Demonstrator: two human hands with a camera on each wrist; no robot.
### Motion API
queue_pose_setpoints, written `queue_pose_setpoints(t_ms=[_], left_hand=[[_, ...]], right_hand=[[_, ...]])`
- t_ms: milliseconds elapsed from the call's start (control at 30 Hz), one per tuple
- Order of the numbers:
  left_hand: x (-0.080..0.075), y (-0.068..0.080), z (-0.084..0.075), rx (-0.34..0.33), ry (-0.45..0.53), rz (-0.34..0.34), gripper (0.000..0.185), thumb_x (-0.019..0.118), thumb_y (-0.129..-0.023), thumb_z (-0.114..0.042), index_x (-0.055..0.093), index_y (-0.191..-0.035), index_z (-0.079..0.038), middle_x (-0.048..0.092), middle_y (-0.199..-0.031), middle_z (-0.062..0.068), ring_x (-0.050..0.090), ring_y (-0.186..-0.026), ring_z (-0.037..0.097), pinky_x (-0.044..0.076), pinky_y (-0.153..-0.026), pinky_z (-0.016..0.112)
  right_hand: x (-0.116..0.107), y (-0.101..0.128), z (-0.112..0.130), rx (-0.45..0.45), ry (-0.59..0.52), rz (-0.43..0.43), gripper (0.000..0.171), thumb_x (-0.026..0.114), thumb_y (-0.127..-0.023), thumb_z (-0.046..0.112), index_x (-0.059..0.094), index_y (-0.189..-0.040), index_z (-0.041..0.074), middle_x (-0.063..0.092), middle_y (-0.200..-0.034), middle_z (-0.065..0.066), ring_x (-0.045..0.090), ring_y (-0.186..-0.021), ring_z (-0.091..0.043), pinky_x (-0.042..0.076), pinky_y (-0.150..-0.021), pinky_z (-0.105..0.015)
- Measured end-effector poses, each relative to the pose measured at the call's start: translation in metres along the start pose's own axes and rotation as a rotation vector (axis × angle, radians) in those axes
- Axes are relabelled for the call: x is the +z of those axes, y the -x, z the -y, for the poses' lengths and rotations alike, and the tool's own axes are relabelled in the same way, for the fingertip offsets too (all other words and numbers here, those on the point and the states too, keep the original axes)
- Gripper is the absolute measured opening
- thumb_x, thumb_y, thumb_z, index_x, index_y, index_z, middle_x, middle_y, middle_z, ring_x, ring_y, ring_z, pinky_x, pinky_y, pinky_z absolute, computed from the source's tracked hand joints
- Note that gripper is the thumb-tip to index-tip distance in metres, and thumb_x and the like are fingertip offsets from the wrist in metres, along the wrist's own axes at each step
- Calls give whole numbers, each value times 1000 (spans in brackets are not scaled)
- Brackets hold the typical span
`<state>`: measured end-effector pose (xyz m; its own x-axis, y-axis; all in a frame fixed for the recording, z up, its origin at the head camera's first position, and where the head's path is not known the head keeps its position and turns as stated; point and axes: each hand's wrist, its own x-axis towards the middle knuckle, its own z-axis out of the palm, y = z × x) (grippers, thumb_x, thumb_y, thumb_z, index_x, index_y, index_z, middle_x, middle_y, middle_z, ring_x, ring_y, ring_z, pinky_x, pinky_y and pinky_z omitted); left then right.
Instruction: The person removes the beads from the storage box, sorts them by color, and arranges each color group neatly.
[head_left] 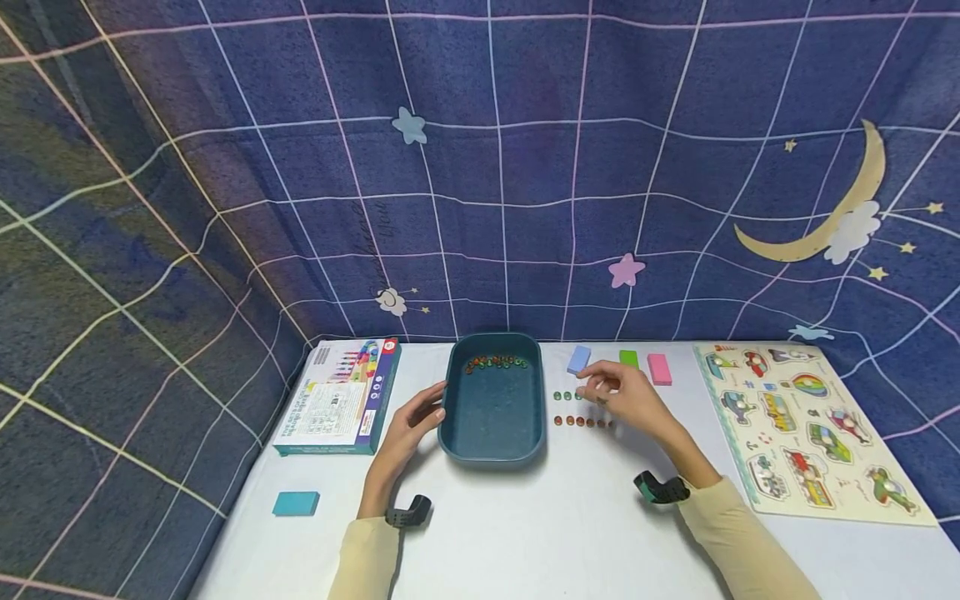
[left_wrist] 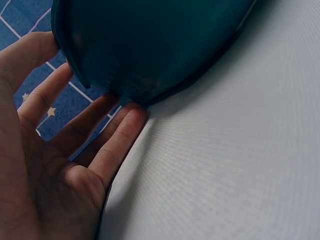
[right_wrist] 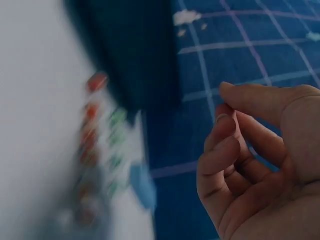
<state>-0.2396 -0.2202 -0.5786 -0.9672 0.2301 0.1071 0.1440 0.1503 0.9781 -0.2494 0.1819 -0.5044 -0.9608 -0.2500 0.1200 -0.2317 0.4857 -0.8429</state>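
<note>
A dark teal tray [head_left: 491,429] stands on the white table, with several small red and green beads [head_left: 497,362] along its far end. My left hand [head_left: 410,421] touches the tray's left side with extended fingers. To the right of the tray lie a row of green beads [head_left: 567,396] and, closer to me, a row of orange-red beads [head_left: 570,421]. Over the right end of the green row hovers my right hand [head_left: 626,398]. Its fingers are loosely bent, thumb and index tips near each other; the right wrist view shows nothing between these fingertips [right_wrist: 227,122].
Behind the right hand lie a blue block [head_left: 578,359], a green block [head_left: 628,358] and a pink block [head_left: 660,369]. A picture puzzle board [head_left: 772,450] is at the right. On the left are a flat box [head_left: 330,417] and a teal block [head_left: 296,503]. A patterned curtain [head_left: 465,233] hangs behind.
</note>
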Motion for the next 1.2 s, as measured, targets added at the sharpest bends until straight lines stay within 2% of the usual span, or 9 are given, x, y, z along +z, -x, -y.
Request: queue_pose_setpoints(t_ms=[133,233,400,500,700,800,967,1067,1200], left_hand=[[-2,1,2,-3,-5,3,51,63,-106,-18,53,-156,-14,55,-158,20,57,-142,44,54,-104,20],[-2,2,3,-8,-7,0,51,63,-106,-18,53,-155,-14,56,-158,19,58,-142,42,54,-104,20],[-1,2,3,-2,3,-7,51,64,-105,-17,54,-155,-13,57,-157,20,57,-142,43,54,-105,20],[-1,3,3,3,9,1,51,64,-105,-16,53,-155,-12,55,-158,21,56,-143,45,53,-106,20],[-3,2,0,-3,5,2,51,64,-105,-18,54,-155,-14,55,-158,21,55,-143,46,54,-103,20],[-3,1,0,-2,7,6,51,63,-106,-18,53,-156,-14,55,-159,20,55,-143,45,54,-104,20],[-2,0,0,6,14,13,51,64,-106,-18,53,-155,-13,55,-158,20,56,-143,45,54,-103,21],[-1,0,0,6,10,13,51,64,-105,-18,54,-155,-13,55,-158,20,56,-143,45,54,-104,20],[-1,0,0,15,-2,17,52,63,-106,-18,52,-156,-13,54,-159,20,54,-144,46,52,-105,18]], right_hand=[[20,-28,30,-52,-25,29,27,77,-98,21,76,-119,5,74,-94,-9,66,-76,-17,52,-69,-26],[39,-50,51,-76,-63,74,24,76,-99,22,76,-119,8,75,-97,-13,67,-78,-26,52,-67,-28],[71,-87,70,-95,-52,118,21,76,-98,20,78,-115,7,77,-93,-10,68,-73,-25,50,-61,-25],[89,-104,73,-89,-17,123,22,78,-96,17,79,-114,4,78,-90,-10,69,-72,-25,50,-60,-23],[123,-124,65,-14,38,174,27,77,-96,11,76,-122,4,79,-92,-18,75,-76,-35,49,-55,-21],[137,-131,59,8,73,182,26,78,-95,8,78,-120,3,78,-85,-15,75,-68,-27,50,-51,-20],[151,-136,52,10,139,183,21,80,-91,4,81,-112,2,77,-78,-11,60,-52,-6,47,-50,-16],[155,-134,50,-20,202,180,18,81,-91,4,82,-109,2,81,-85,-10,61,-57,-5,47,-54,-16],[155,-134,48,-38,254,167,15,81,-90,5,83,-104,4,83,-93,-10,66,-68,-11,51,-62,-19]])
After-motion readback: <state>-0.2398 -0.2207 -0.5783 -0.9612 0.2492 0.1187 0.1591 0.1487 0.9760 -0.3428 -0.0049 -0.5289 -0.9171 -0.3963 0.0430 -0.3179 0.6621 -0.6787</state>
